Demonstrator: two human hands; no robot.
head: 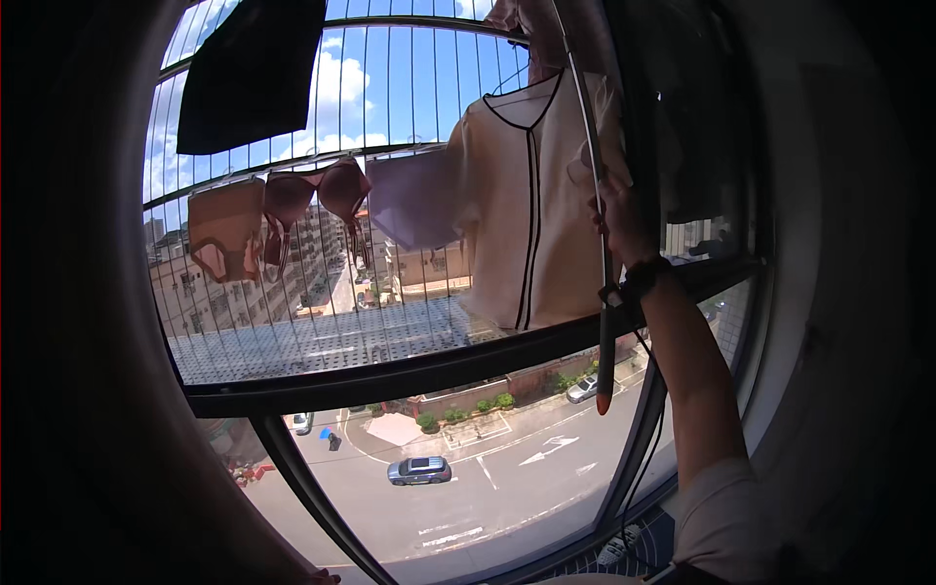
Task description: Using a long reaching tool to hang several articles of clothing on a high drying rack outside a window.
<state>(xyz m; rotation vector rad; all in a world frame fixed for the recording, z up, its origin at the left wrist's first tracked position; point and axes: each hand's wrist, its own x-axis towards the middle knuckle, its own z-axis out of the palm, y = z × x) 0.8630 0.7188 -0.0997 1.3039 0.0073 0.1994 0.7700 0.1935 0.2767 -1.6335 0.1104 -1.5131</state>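
Note:
My right hand [620,216], with a dark band on its wrist, grips a slim metal pole [587,110]. The pole runs up past the top of the view; its lower end is a dark grey handle [606,351] with an orange tip. Just behind the hand hangs a cream short-sleeved shirt [504,219] with dark piping. A pinkish garment [545,33] hangs above it. What looks like the fingertips of my left hand [327,577] barely show at the bottom edge; whether they hold anything is hidden.
A dark window frame [409,373] crosses in front, with vertical wires beyond. Orange briefs [225,227], a mauve bra [318,191], a lilac garment [413,197] and a black garment [252,80] hang outside. A thin cable [653,439] dangles beside my arm. Far below, a car [419,471] is on the street.

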